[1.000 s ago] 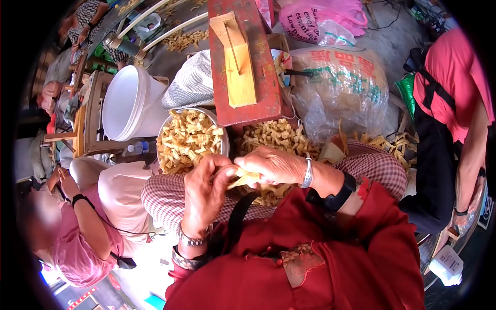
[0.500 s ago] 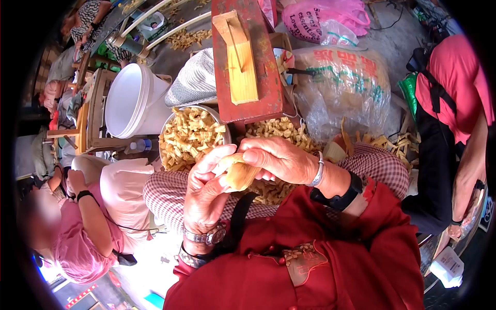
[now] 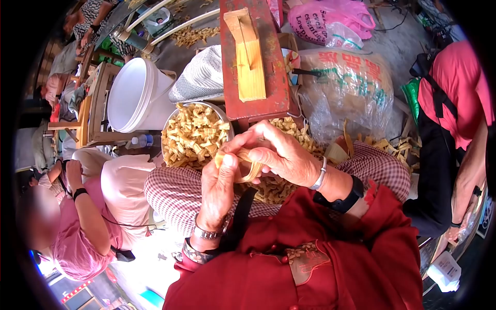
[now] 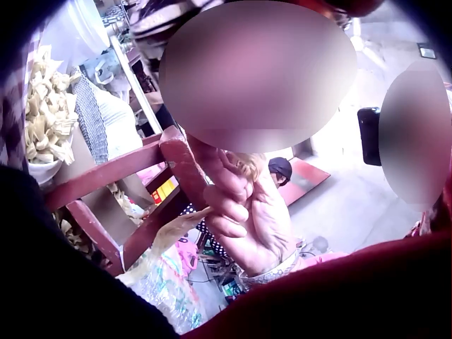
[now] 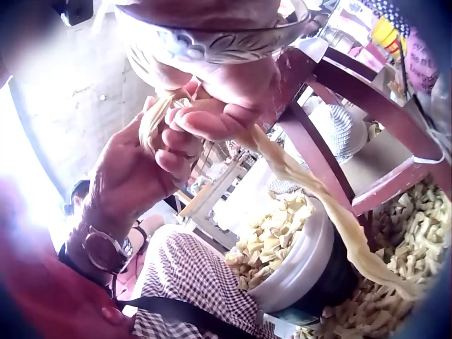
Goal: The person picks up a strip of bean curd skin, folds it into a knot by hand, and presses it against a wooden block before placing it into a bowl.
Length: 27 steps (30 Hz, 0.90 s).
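In the head view both hands meet over the lap around a pale yellow, pliable strip bent into a loop. My left hand pinches its left side, thumb pointing up. From the right, my right hand grips the other side with thumb and curled fingers. The right wrist view shows the loop between the hands and a long tail hanging from the right hand's fingers. A silver bangle circles the right wrist. Behind the hands, a round tub holds many knotted yellow pieces.
More yellow pieces lie in a heap below a red bench bearing a wooden block with a blade. A white bucket stands left, a clear plastic sack right. One person sits at left, another at right.
Half a second ago the strip lay spread as a wide fold between the hands; now it forms a narrow loop. The right fingers have lifted over it, and the left thumb has turned upward.
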Motion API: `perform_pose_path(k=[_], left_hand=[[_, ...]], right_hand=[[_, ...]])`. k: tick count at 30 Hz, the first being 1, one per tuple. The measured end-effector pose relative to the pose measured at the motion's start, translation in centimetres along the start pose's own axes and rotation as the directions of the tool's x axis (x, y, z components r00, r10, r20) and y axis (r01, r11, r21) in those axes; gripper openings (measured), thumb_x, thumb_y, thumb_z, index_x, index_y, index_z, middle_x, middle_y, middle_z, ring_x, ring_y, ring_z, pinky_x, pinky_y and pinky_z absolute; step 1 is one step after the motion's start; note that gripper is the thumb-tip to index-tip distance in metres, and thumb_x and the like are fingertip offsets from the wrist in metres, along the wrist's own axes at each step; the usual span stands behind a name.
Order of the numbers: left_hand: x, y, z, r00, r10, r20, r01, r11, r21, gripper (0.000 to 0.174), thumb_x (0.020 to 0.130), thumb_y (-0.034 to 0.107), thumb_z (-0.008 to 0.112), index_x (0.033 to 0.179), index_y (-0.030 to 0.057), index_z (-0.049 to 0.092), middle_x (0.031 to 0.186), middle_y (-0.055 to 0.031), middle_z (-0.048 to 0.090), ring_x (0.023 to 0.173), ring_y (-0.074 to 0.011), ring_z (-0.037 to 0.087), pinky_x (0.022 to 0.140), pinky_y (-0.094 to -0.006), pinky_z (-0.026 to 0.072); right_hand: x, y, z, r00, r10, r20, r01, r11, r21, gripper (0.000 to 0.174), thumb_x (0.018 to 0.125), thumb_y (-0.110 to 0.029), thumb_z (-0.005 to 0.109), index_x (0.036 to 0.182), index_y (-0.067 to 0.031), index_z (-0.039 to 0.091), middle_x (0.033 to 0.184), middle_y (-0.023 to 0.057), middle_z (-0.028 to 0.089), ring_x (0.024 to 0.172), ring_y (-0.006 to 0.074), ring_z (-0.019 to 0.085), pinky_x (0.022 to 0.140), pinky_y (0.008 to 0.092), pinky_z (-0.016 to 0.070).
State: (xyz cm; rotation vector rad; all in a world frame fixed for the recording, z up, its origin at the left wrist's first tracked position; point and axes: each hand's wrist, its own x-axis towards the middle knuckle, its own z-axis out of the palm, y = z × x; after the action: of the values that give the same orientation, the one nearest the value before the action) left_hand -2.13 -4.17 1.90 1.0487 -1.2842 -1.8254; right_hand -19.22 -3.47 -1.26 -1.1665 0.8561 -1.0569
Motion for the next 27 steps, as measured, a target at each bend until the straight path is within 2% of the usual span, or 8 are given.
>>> perform_pose_path(k=[1, 4, 6, 8, 12, 18, 24, 27], left_hand=[[0.3, -0.1, 0.3, 1.000, 0.006, -0.015, -0.006, 0.999, -0.046, 0.058, 0.096, 0.046, 0.041, 0.126, -0.0034, 0.048, 0.105, -0.0164, 0.061, 0.076, -0.0224, 0.062, 0.061, -0.0310, 0.0521], [0.3, 0.1, -0.3, 0.979, 0.007, 0.204, 0.061, 0.945, -0.323, 0.056, 0.097, 0.044, 0.039, 0.120, -0.0055, 0.051, 0.100, -0.0173, 0.060, 0.073, -0.0222, 0.060, 0.062, -0.0362, 0.0532], [0.3, 0.1, -0.4, 0.986, -0.070, 0.150, 0.128, 0.897, -0.423, 0.055, 0.097, 0.043, 0.038, 0.117, -0.0067, 0.052, 0.100, -0.0165, 0.058, 0.070, -0.0205, 0.057, 0.062, -0.0377, 0.0531], [0.4, -0.6, -1.9, 0.979, -0.084, 0.187, 0.181, 0.783, -0.595, 0.047, 0.097, 0.036, 0.042, 0.110, -0.0079, 0.053, 0.106, -0.0181, 0.058, 0.078, -0.0230, 0.060, 0.068, -0.0439, 0.0552], [0.2, -0.9, -3.7, 0.986, -0.077, 0.150, 0.158, 0.733, -0.661, 0.044, 0.097, 0.032, 0.044, 0.111, -0.0085, 0.053, 0.104, -0.0177, 0.057, 0.077, -0.0222, 0.057, 0.072, -0.0464, 0.0545], [0.9, -0.6, -3.1, 0.994, -0.084, 0.067, 0.106, 0.867, -0.487, 0.059, 0.098, 0.044, 0.034, 0.115, -0.0091, 0.052, 0.097, -0.0128, 0.057, 0.070, -0.0167, 0.057, 0.069, -0.0390, 0.0553], [0.9, -2.2, -2.4, 0.997, -0.067, 0.025, 0.071, 0.949, -0.307, 0.056, 0.094, 0.044, 0.046, 0.114, -0.0079, 0.053, 0.094, -0.0111, 0.059, 0.069, -0.0139, 0.058, 0.068, -0.0309, 0.0540], [1.1, -2.3, -1.9, 0.980, -0.181, -0.088, 0.161, 0.967, -0.196, 0.039, 0.086, 0.024, 0.066, 0.110, -0.0053, 0.056, 0.076, -0.0047, 0.061, 0.057, -0.0084, 0.055, 0.055, -0.0223, 0.0501]], right_hand=[[-0.2, -0.5, 0.0, 1.000, 0.019, -0.014, -0.019, 1.000, 0.005, 0.025, 0.097, -0.028, 0.048, 0.103, -0.0042, 0.046, 0.078, 0.0071, 0.061, 0.064, 0.0098, 0.058, 0.057, 0.0256, 0.0468], [-0.4, 0.0, -0.6, 0.998, -0.009, -0.060, 0.002, 0.994, -0.111, 0.029, 0.097, -0.032, 0.046, 0.109, -0.0057, 0.047, 0.080, 0.0102, 0.062, 0.074, 0.0171, 0.064, 0.062, 0.0308, 0.0477], [-0.5, 0.7, -1.4, 0.998, -0.058, -0.031, 0.048, 0.969, -0.242, 0.033, 0.096, -0.035, 0.046, 0.111, -0.0057, 0.047, 0.079, 0.0110, 0.062, 0.075, 0.0197, 0.065, 0.064, 0.0318, 0.0474], [-0.5, 1.6, -2.2, 0.966, -0.220, -0.136, 0.164, 0.928, -0.334, 0.033, 0.096, -0.035, 0.048, 0.095, -0.0031, 0.057, 0.074, 0.0104, 0.058, 0.064, 0.0185, 0.056, 0.063, 0.0312, 0.0452], [-1.6, 1.7, -4.2, 0.990, -0.093, -0.103, 0.050, 0.931, -0.363, 0.032, 0.094, -0.031, 0.052, 0.082, -0.0022, 0.059, 0.066, 0.0057, 0.053, 0.059, 0.0128, 0.048, 0.056, 0.0291, 0.0403], [-1.3, 0.9, -2.7, 0.938, 0.309, 0.158, -0.268, 0.933, -0.240, 0.029, 0.093, -0.028, 0.054, 0.101, -0.0005, 0.057, 0.079, 0.0052, 0.059, 0.068, 0.0104, 0.057, 0.050, 0.0238, 0.0491], [-1.0, 1.3, -1.6, 0.947, 0.253, 0.198, -0.211, 0.954, -0.213, 0.025, 0.091, -0.025, 0.058, 0.100, -0.0014, 0.058, 0.082, 0.0045, 0.061, 0.065, 0.0103, 0.058, 0.048, 0.0247, 0.0491], [-0.8, 2.2, -1.6, 0.977, 0.116, 0.177, -0.056, 0.949, -0.311, 0.024, 0.090, -0.026, 0.059, 0.094, -0.0019, 0.059, 0.079, 0.0049, 0.060, 0.066, 0.0128, 0.058, 0.055, 0.0275, 0.0475]])
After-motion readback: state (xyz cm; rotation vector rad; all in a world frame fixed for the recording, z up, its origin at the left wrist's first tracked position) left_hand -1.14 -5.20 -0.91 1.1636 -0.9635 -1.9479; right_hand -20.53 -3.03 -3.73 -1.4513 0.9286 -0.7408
